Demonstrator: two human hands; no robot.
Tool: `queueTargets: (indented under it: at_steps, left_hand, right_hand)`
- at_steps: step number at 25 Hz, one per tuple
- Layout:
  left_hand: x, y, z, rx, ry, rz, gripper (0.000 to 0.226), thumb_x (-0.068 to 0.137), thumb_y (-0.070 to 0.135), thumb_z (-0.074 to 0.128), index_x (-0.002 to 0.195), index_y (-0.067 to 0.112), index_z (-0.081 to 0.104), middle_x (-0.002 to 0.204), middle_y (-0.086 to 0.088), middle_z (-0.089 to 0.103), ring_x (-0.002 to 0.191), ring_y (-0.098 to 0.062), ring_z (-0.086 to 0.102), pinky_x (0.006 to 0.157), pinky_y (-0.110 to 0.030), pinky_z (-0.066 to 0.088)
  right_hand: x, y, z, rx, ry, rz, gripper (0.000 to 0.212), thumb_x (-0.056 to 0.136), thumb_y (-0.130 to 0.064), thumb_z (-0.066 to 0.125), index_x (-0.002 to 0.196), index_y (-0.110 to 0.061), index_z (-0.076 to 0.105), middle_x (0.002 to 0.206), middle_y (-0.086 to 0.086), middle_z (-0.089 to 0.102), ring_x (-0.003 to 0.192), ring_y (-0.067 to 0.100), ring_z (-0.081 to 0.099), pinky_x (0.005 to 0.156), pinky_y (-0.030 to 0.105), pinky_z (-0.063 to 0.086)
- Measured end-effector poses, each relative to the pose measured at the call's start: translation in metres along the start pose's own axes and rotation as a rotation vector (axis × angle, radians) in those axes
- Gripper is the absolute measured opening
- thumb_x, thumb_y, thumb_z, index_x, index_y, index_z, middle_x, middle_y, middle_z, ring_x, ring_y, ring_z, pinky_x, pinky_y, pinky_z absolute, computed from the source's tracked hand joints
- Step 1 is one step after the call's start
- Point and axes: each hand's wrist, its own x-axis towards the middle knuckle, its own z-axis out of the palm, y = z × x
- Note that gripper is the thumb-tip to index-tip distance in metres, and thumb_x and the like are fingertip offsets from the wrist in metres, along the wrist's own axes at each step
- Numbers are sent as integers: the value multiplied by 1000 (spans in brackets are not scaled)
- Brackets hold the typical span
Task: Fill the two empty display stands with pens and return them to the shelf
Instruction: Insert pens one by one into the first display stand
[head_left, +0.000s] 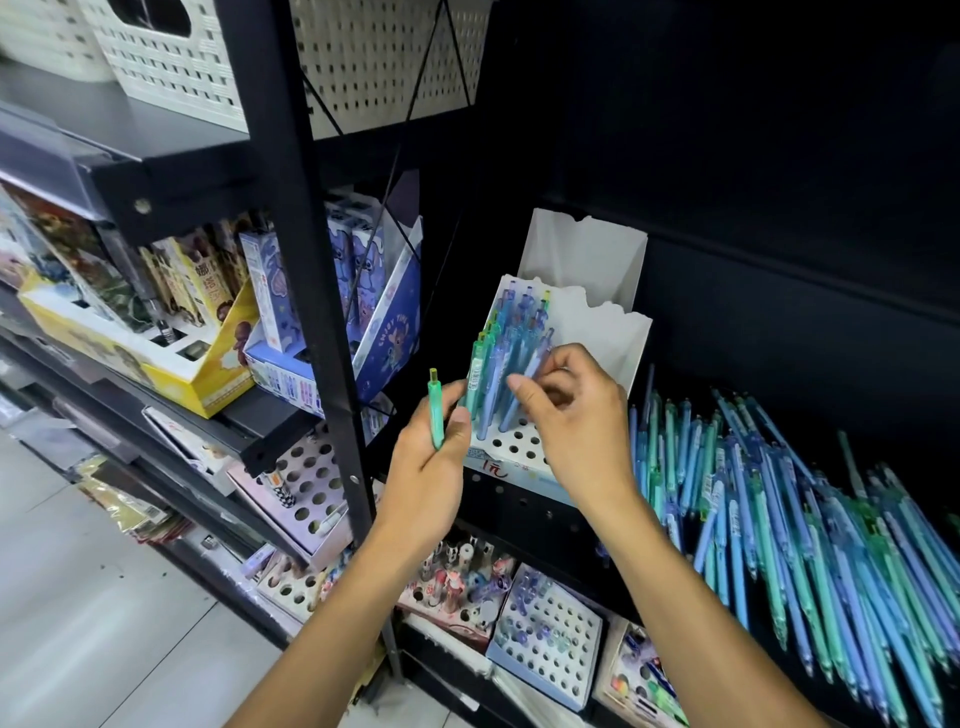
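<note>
A white display stand (524, 446) with rows of round holes sits on the dark shelf, with several blue and green pens (511, 332) upright in its back rows. A second white stand (582, 249) stands behind it. My left hand (434, 467) grips a single green pen (435, 408) just left of the stand. My right hand (574, 415) pinches a light blue pen (530, 374) that leans in among the pens in the stand. A large loose pile of blue and green pens (789, 519) lies on the shelf to the right.
A black upright post (311, 260) divides the shelving just left of my hands. Left of it are boxed stationery displays (171, 322). White baskets (171, 57) sit on top. Below are more holed pen stands (550, 644), and the grey floor (78, 597) at the lower left.
</note>
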Motion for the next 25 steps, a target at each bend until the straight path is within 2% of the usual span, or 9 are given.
queueTargets:
  at_steps: [3, 5, 7, 9, 11, 13, 16, 19, 25]
  left_hand:
    - [0, 0, 1, 23, -13, -2, 33, 106, 18, 43, 125, 42, 55, 129, 20, 58, 116, 17, 49, 91, -5, 36]
    - [0, -2, 1, 71, -4, 6, 33, 106, 22, 43, 135, 32, 54, 139, 14, 53, 124, 11, 46, 95, -4, 35]
    - [1, -3, 1, 126, 13, 48, 34, 106, 25, 42, 139, 32, 48, 147, 12, 44, 132, 6, 39, 107, -9, 31]
    - [1, -5, 4, 181, 12, 124, 44, 102, 31, 41, 146, 37, 39, 154, 12, 33, 142, 0, 29, 120, -28, 25]
    - [1, -8, 9, 217, -16, 194, 54, 96, 38, 39, 149, 43, 32, 158, 11, 28, 148, -9, 24, 121, -42, 25]
    - [1, -9, 10, 182, -67, 194, 60, 94, 39, 43, 153, 38, 29, 158, 8, 32, 147, -13, 29, 118, -48, 30]
    - [4, -9, 0, 268, -150, 129, 83, 89, 50, 66, 156, 39, 18, 159, 16, 27, 145, -1, 26, 120, -35, 27]
    - [8, -13, -5, 390, -156, 98, 104, 75, 53, 80, 155, 42, 15, 158, 21, 29, 143, 2, 30, 119, -32, 28]
    - [6, -17, 4, 401, -82, 124, 93, 75, 40, 84, 148, 46, 28, 128, 25, 61, 116, 3, 58, 101, -32, 49]
  right_hand:
    - [2, -4, 2, -128, -52, 29, 21, 86, -28, 77, 77, -22, 58, 70, -6, 70, 62, 8, 65, 63, 34, 56]
    - [-4, -7, -1, -316, 37, -23, 24, 85, -40, 74, 83, -20, 63, 77, -9, 69, 67, 9, 63, 64, 31, 53]
    - [-18, -12, -6, -231, 149, -110, 22, 89, -40, 71, 86, -19, 64, 79, -11, 66, 66, 7, 60, 61, 26, 47]
    - [-31, -22, -8, -1, 12, -188, 10, 91, -27, 70, 92, -16, 68, 83, -11, 66, 69, 8, 60, 60, 18, 45]
    - [-41, -29, -3, -7, -188, -239, 10, 89, -23, 73, 96, -16, 71, 86, -11, 67, 75, 7, 61, 64, 12, 44]
    - [-44, -29, 0, -7, -187, -201, 5, 89, -20, 73, 93, -17, 72, 80, -13, 67, 71, 6, 61, 63, 15, 47]
    - [-35, -29, -15, 280, 8, -20, 7, 94, -13, 65, 96, -16, 71, 83, -2, 71, 73, 13, 67, 66, 28, 57]
    - [-22, -24, -32, 296, 168, -64, 7, 96, -15, 63, 94, -18, 69, 82, 1, 71, 75, 16, 70, 68, 30, 59]
    - [-21, -5, -16, -33, 28, -140, 11, 97, -20, 63, 99, -12, 70, 80, -7, 70, 73, 6, 68, 67, 21, 56]
